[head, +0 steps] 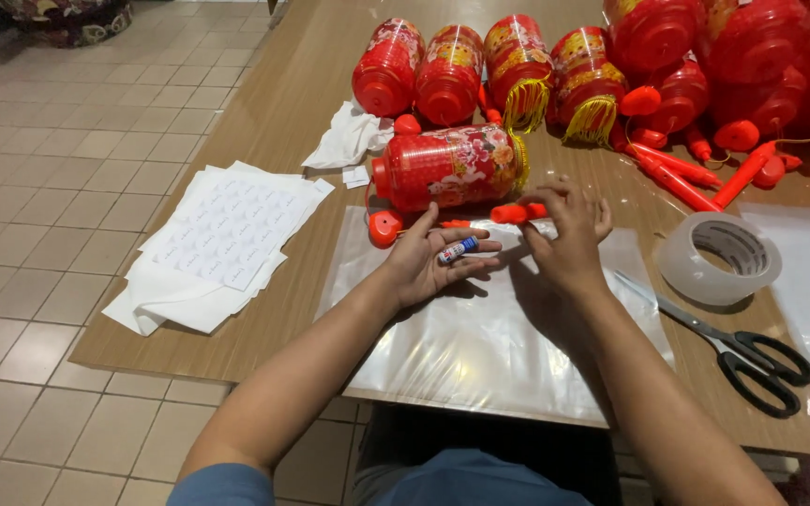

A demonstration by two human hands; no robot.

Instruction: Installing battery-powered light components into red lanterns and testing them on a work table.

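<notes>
The small battery [457, 250] lies across the open palm of the left hand [428, 262], white and blue with a red tip, tilted slightly up to the right, resting near the base of the fingers. The orange handle [519, 214] is a short, slim plastic stick, lying nearly level, its right end pinched in the fingertips of the right hand [569, 239] and its left end poking free above the clear plastic sheet. Just behind it the red lantern [449, 167] lies on its side on the table: a ribbed barrel shape with a flower print, gold fringe at its right end and a red cap at its left.
</notes>
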